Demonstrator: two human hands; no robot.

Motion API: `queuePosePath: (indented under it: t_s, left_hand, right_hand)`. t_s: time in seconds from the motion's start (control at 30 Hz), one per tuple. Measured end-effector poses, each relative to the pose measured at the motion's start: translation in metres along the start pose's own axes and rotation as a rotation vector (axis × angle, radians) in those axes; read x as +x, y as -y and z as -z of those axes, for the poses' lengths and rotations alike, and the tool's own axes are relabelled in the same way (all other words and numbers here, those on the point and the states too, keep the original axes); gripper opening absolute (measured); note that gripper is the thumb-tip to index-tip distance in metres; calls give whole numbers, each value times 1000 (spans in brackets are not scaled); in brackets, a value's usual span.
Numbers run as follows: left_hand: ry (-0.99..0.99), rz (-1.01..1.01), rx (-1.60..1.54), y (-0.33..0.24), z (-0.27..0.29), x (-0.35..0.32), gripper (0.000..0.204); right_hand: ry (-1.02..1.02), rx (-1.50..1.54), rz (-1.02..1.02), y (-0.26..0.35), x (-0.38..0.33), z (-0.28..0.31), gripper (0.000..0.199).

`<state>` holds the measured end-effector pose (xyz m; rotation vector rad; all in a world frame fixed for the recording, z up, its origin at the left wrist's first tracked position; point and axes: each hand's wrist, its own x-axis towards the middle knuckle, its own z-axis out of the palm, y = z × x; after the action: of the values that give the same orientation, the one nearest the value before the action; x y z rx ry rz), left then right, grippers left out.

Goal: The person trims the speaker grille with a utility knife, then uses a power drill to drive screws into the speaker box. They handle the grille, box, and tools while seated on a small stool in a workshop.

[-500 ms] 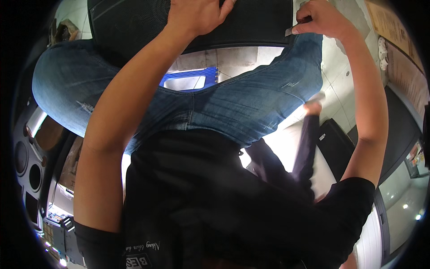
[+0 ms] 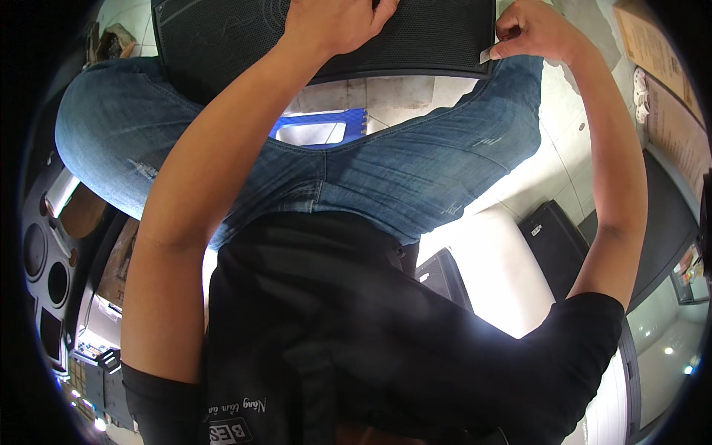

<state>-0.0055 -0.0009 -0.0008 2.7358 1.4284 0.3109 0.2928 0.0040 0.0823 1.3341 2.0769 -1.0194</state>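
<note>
A black speaker with a mesh grille (image 2: 423, 37) lies across my thighs at the top of the view. My left hand (image 2: 337, 24) rests on the grille, thumb spread apart; its fingertips run past the upper edge of the picture. At the speaker's near right corner, my right hand (image 2: 535, 31) is closed in a pinch around a small flat metal blade (image 2: 486, 55). The blade's end touches or nearly touches the frame edge there; which one I cannot tell.
Between my legs stands a blue plastic stool (image 2: 356, 126) on the tiled floor. Black speaker boxes (image 2: 552, 237) are to the right, near cardboard boxes (image 2: 675, 111) and white clogs (image 2: 640, 95). A panel with round cutouts (image 2: 55, 282) is at left.
The speaker and both hands sit slightly further right in view. The right hand keeps the blade at the corner. A person's dark-clothed limbs behind me on the right have left view.
</note>
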Motion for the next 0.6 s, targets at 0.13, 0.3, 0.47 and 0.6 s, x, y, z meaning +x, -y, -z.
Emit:
queuePosePath:
  t_s: [0.13,0.3,0.47,0.6]
  left_hand:
    - [4,-2,-3,0,1,2,68]
    - [9,-5,7,-2,1,4,68]
    - [1,-2,2,-1,-2,2,69]
    - [-4,-2,2,0,-3,2,69]
  right_hand:
    - [-6,8,-49,2,-3,0,40]
    - [-6,31,-89,2,-6,1,40]
    - [29,23,-80,3,-1,2,40]
    - [2,-29,13,2,1,2,48]
